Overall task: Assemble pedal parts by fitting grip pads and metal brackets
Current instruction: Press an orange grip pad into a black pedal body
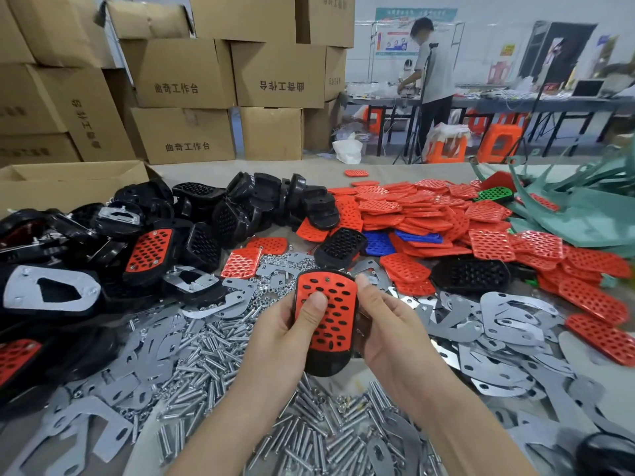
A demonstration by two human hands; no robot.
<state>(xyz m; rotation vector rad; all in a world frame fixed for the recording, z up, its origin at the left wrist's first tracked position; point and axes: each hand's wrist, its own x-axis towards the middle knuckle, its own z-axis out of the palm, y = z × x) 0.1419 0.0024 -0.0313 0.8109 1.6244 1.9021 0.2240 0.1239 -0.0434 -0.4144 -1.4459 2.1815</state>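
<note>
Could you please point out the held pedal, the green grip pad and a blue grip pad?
held pedal [338, 314], head view, red pad's middle
green grip pad [494, 194], head view, perforated face
blue grip pad [378, 243], head view, perforated face

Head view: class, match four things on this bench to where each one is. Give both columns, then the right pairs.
1 pedal
2 green pad
3 blue pads
4 bolts

A far right, on the red pile
B heaped nearest the camera
C gripped by left hand and right hand
D mid-bench, beside a black pedal

Pairs: 1-C, 2-A, 3-D, 4-B
</note>
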